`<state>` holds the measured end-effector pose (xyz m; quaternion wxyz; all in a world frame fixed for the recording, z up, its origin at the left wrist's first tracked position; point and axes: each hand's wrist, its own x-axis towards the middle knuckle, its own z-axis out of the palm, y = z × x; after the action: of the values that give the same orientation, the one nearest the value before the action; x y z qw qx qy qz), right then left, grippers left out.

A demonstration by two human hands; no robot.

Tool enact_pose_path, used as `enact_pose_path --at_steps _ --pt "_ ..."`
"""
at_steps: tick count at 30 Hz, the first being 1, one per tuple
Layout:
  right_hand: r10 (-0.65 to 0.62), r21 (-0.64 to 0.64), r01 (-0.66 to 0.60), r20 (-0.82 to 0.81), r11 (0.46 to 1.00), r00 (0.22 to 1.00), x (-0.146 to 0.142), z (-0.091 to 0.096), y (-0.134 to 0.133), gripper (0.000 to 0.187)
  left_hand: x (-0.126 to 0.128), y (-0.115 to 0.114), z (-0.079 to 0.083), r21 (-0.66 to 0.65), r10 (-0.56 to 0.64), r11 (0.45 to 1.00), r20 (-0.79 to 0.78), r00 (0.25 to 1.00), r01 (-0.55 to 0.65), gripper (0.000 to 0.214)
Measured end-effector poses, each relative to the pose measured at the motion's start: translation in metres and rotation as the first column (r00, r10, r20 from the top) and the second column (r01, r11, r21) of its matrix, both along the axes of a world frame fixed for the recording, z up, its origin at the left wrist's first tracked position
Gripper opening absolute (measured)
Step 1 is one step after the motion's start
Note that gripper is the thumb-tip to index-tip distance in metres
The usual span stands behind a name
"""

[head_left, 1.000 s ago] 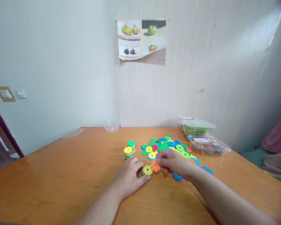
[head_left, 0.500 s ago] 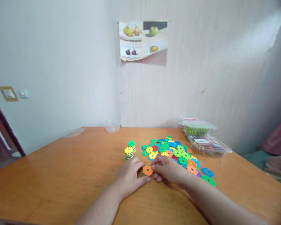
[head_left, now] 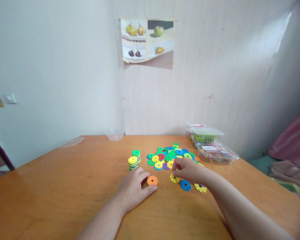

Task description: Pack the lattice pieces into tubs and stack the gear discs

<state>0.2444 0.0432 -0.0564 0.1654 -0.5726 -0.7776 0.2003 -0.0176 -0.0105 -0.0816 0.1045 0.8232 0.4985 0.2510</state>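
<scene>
My left hand (head_left: 132, 186) rests on the table, thumb and index finger curved around the sides of an orange notched disc (head_left: 152, 180). Whether other discs lie under it is hard to see. Just behind that hand stand two short stacks of discs, one topped by a yellow disc (head_left: 132, 160), the other by a green disc (head_left: 136, 152). Over the near side of the loose pile of discs (head_left: 170, 155), my right hand (head_left: 187, 169) has its fingers bent together, close to a yellow disc (head_left: 175, 178). Its fingertips are partly hidden, so anything in them cannot be made out.
A blue disc (head_left: 185, 185) and another yellow disc (head_left: 200, 187) lie nearest me under the right wrist. Clear boxes of beads (head_left: 217, 153) are stacked at the back right. At the back left sit a clear bowl (head_left: 115, 135) and a flat clear lid (head_left: 72, 142).
My right hand has moved away from the orange disc, rightward to the pile, uncovering yellow and blue discs. My left hand stays around the orange disc. The view has shifted slightly right.
</scene>
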Motion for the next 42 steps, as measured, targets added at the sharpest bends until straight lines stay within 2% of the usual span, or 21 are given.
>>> enact_pose_path --at_steps 2,5,11,21,25,28,31,34,36,38,42 --pt "0.005 0.02 -0.007 0.117 1.0 0.993 0.006 -0.003 0.001 0.022 0.0 0.0 0.0 -0.006 0.004 1.0 0.006 1.0 -0.004 0.029" --pt "0.005 0.026 -0.01 0.187 1.0 0.982 0.006 -0.008 0.0 0.032 0.001 0.0 0.001 -0.02 0.008 1.0 0.017 1.0 -0.008 0.029" --pt "0.014 -0.003 -0.014 0.183 1.0 0.983 0.0 -0.009 -0.003 0.025 0.0 0.0 0.001 -0.035 0.008 0.999 0.019 1.0 -0.007 0.028" --pt "0.008 -0.049 -0.001 0.138 0.999 0.99 -0.004 -0.009 -0.003 0.025 -0.002 0.003 -0.003 -0.025 -0.003 1.0 0.019 1.0 0.003 0.029" --pt "0.011 -0.008 -0.011 -0.015 1.0 1.0 -0.011 -0.007 -0.003 0.014 -0.001 0.003 -0.003 -0.016 0.005 1.0 0.013 1.0 -0.004 0.028" --pt "-0.012 -0.109 -0.014 -0.238 0.994 0.971 -0.018 -0.005 -0.007 0.007 -0.001 0.002 -0.002 -0.014 0.001 1.0 0.013 1.0 -0.001 0.03" --pt "-0.063 -0.292 -0.101 -0.503 0.951 0.862 -0.03 -0.004 -0.013 0.009 -0.001 0.001 -0.002 -0.002 0.003 1.0 0.014 1.0 -0.003 0.031" --pt "-0.108 -0.354 -0.193 -0.676 0.915 0.729 -0.043 -0.009 -0.018 0.014 -0.001 0.002 -0.002 0.006 -0.002 1.0 0.009 1.0 0.002 0.035" --pt "-0.13 -0.36 -0.213 -0.727 0.908 0.674 -0.051 -0.013 -0.021 0.016 -0.002 0.002 -0.003 0.006 0.003 1.0 0.006 1.0 -0.003 0.037" --pt "-0.141 -0.363 -0.221 -0.746 0.905 0.651 -0.057 -0.016 -0.023 0.015 -0.002 0.003 -0.003 0.006 0.01 1.0 0.004 1.0 -0.01 0.039" --pt "-0.122 -0.369 -0.232 -0.725 0.9 0.678 -0.062 -0.019 -0.026 0.012 -0.002 0.003 -0.004 0.011 0.001 1.0 0.001 1.0 -0.001 0.038"
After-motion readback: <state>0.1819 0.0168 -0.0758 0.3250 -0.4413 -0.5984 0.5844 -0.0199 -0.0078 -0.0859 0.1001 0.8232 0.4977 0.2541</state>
